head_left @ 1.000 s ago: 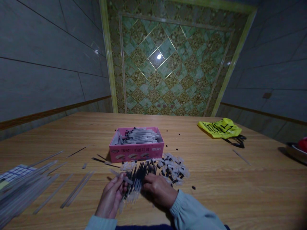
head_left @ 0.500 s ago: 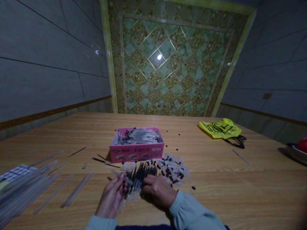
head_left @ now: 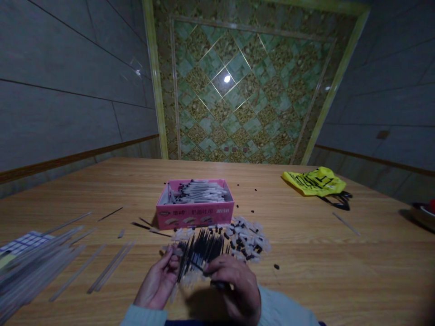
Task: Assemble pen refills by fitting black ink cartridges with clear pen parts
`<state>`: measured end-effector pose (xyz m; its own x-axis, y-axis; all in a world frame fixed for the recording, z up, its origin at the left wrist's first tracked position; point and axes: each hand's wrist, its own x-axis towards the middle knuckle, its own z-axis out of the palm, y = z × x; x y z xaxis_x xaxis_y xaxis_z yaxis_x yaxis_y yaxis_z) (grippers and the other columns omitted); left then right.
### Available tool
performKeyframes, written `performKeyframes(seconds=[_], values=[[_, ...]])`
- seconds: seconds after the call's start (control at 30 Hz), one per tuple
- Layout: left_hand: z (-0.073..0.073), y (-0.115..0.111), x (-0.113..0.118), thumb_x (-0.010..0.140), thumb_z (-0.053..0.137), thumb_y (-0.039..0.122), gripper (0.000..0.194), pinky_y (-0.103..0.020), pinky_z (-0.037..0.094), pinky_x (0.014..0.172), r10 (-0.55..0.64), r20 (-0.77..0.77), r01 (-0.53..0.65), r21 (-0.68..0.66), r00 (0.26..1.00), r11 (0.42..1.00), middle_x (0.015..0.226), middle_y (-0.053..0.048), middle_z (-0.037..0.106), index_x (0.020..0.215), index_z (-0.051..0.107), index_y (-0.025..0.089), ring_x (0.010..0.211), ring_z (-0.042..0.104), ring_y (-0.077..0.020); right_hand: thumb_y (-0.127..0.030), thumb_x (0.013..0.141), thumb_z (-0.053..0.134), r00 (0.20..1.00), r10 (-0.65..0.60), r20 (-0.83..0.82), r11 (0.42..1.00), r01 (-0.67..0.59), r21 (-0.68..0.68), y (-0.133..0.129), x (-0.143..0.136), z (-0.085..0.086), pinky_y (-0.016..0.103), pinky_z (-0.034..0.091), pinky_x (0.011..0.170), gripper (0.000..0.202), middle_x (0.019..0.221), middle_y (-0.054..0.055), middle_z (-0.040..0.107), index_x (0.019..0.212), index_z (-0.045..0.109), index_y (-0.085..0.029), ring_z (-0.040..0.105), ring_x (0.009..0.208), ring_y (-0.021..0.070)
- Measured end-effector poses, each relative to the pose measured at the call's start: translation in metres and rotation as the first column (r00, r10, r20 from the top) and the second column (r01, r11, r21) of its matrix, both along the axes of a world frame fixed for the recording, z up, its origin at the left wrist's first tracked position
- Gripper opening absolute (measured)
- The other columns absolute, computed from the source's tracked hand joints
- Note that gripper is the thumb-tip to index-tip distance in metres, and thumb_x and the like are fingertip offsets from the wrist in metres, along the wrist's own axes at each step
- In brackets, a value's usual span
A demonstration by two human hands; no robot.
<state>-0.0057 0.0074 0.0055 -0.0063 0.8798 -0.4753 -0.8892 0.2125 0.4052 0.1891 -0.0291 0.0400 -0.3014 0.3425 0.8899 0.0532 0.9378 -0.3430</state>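
Note:
My left hand (head_left: 157, 281) is closed in a pinch on a small translucent plastic piece (head_left: 176, 251), which looks like a pen cap or barrel; the fingers partly cover it. My right hand (head_left: 238, 284) is raised closer to me, its thumb and fingertips closed on a thin dark pen refill (head_left: 196, 265) that points toward the left hand. Between and beyond the hands lies a bundle of black pen refills (head_left: 208, 242) with clear ends. A heap of clear pen caps and small black plugs (head_left: 246, 237) spreads right of the bundle.
Behind the bundle stands a pink box (head_left: 195, 218) filled with pens (head_left: 202, 192). Clear pen tubes (head_left: 44, 269) lie at the left beside a checked cloth (head_left: 29, 242). A yellow bag (head_left: 314, 182) is at the far right, and a bowl (head_left: 423, 215) sits at the right edge.
My right hand has lifted from the refill bundle and moved right and toward me, with a dark refill now between its fingers. The left hand has barely shifted.

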Motion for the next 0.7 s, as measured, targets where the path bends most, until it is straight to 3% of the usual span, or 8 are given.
performKeyframes(seconds=[0.27,0.43,0.57,0.7], values=[[0.003,-0.003,0.004,0.087,0.04,0.0,0.018,-0.01,0.044,0.039,-0.068,-0.063,0.067,-0.006,0.996,0.998,0.075,-0.008,0.059,0.083,0.056,0.006,0.047,0.053,-0.0023,-0.004,0.081,0.046,0.998,0.031,0.051,0.999,-0.029,-0.045,0.006,0.0,-0.01,0.029,0.05,0.075,0.03,0.091,0.009,0.066,0.106,0.052,-0.021,0.062,0.087,0.0174],[0.001,-0.009,0.011,0.082,0.05,0.001,0.011,-0.012,0.044,0.038,-0.148,-0.181,0.156,0.029,0.972,0.987,0.072,-0.007,0.061,0.085,0.059,0.005,0.047,0.055,-0.0044,-0.002,0.08,0.045,0.998,-0.005,0.055,0.998,0.008,-0.06,0.006,-0.002,-0.009,0.028,0.05,0.073,0.034,0.093,0.009,0.065,0.106,0.053,-0.021,0.061,0.087,0.0169],[-0.001,-0.01,0.013,0.082,0.052,0.004,0.009,-0.013,0.044,0.037,-0.18,-0.185,0.189,0.029,0.966,0.982,0.067,-0.004,0.061,0.084,0.059,0.008,0.046,0.055,-0.0061,-0.012,0.081,0.053,0.976,-0.178,0.121,0.966,0.197,-0.165,0.016,-0.001,-0.005,0.032,0.047,0.078,0.025,0.099,0.009,0.062,0.104,0.056,-0.022,0.058,0.093,0.0193],[-0.002,-0.005,0.006,0.088,0.042,0.009,0.016,-0.01,0.042,0.037,-0.059,0.008,0.058,0.032,0.998,0.998,0.069,-0.003,0.06,0.083,0.057,0.01,0.045,0.051,-0.0025,-0.022,0.083,0.054,0.867,-0.47,0.164,0.812,0.497,-0.306,0.04,0.019,-0.003,0.031,0.045,0.077,0.019,0.097,0.008,0.062,0.101,0.059,-0.02,0.057,0.09,0.0204]])
